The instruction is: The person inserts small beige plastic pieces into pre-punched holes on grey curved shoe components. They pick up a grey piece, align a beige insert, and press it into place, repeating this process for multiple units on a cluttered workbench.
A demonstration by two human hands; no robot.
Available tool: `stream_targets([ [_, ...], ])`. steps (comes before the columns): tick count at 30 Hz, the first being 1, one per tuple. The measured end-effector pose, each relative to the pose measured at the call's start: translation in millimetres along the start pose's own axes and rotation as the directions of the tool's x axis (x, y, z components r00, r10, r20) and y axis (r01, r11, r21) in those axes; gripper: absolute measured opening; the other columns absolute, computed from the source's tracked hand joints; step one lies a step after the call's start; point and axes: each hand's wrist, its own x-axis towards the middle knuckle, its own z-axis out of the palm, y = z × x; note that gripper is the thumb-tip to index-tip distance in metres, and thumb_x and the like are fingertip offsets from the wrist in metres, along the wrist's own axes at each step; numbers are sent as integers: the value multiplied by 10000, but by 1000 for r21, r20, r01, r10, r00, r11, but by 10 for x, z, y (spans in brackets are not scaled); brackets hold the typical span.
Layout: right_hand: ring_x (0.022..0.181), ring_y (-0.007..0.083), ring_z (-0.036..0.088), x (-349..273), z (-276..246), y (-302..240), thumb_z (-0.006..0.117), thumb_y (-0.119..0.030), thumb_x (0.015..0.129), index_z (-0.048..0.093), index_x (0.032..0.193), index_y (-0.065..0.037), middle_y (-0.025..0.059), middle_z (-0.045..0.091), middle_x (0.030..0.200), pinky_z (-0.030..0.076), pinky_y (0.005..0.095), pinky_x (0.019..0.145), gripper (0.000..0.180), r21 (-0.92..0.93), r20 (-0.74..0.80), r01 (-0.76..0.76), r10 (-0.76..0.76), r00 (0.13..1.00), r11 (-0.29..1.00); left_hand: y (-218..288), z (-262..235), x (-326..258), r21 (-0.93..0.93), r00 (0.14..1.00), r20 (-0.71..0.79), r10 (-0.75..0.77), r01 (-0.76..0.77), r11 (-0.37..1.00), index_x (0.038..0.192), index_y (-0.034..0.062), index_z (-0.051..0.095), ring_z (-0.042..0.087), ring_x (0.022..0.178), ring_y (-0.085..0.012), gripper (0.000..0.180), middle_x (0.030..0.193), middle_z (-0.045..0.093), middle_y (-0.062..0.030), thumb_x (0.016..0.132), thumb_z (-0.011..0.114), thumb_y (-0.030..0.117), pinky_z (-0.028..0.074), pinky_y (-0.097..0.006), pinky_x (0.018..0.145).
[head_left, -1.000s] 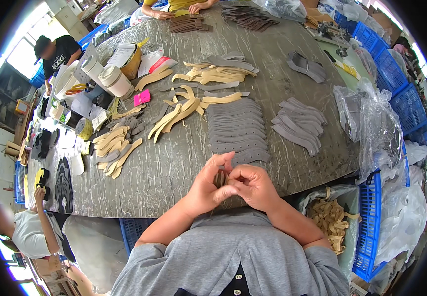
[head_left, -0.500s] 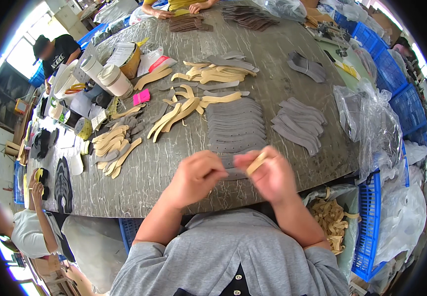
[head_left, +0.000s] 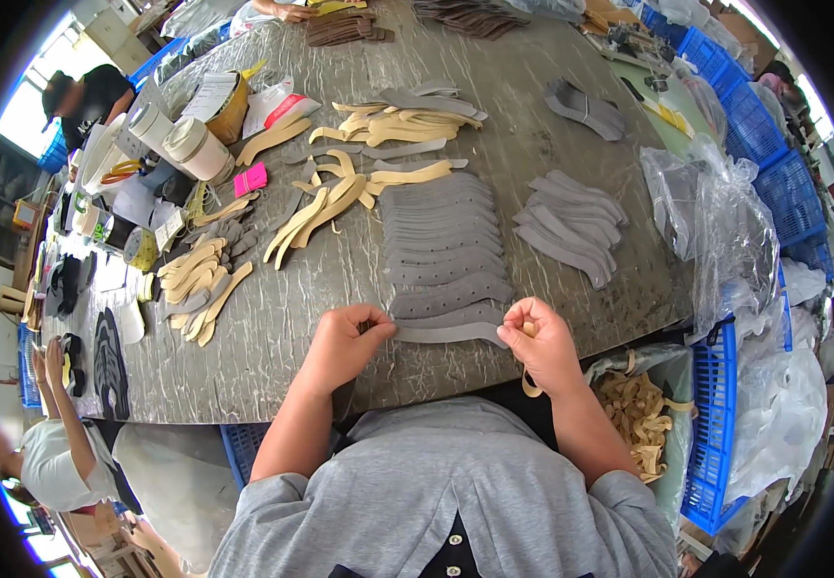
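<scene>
A grey curved strip (head_left: 448,334) is stretched flat between my hands at the near end of an overlapping row of grey strips (head_left: 443,231). My left hand (head_left: 350,339) pinches its left end, thumb against forefinger. At the other end, my right hand (head_left: 540,349) pinches the tip. A thin tan strip (head_left: 532,386), looking like peeled backing, is also tucked in the right hand and dangles below it. Small dark dots or holes mark the nearer strips of the row. Tan-faced and grey strips (head_left: 332,204) lie loosely crossed beyond my left hand.
Another fanned grey pile (head_left: 571,227) lies to the right, near a bundled grey stack (head_left: 585,110). Tan scraps (head_left: 634,414) fill a lined bin beside a blue crate (head_left: 713,424). Jars (head_left: 197,148) and a pink pad (head_left: 250,178) stand leftward. Other people work around the table.
My hands have moved apart and lowered, now holding a grey strip at both ends. The tan strip in my right hand now hangs down. The view has shifted slightly.
</scene>
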Motion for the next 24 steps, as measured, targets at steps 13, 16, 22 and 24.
stream_targets([
  [13,669,130,605,137,155,212,734,-36,812,582,908,15,120,657,743,494,287,622,187,-480,-162,87,-186,969,873,-189,70,151,185,1000,-2,-3,3,983,870,-6,708,642,647,-205,142,724,676,-134,812,706,124,506,-330,635],
  [16,656,156,620,134,156,204,730,-38,811,583,903,17,146,657,740,498,292,628,182,-502,-150,99,-199,968,859,-239,63,156,192,999,-8,54,-52,980,855,-12,703,602,575,-123,140,654,645,-75,819,707,123,483,-290,562],
  [22,658,239,647,150,146,314,743,-52,791,590,898,6,145,641,729,510,336,610,195,-537,-137,169,-283,949,826,-224,75,166,217,998,-9,64,-60,974,872,-11,705,635,619,-174,146,693,668,-115,805,705,119,500,-318,603],
  [24,662,202,613,123,182,300,735,-20,785,607,902,-35,87,595,771,501,312,611,174,-728,-61,226,-390,919,647,-229,97,156,252,994,-26,104,-94,963,878,-10,706,660,651,-229,149,725,683,-147,796,702,114,511,-345,632],
])
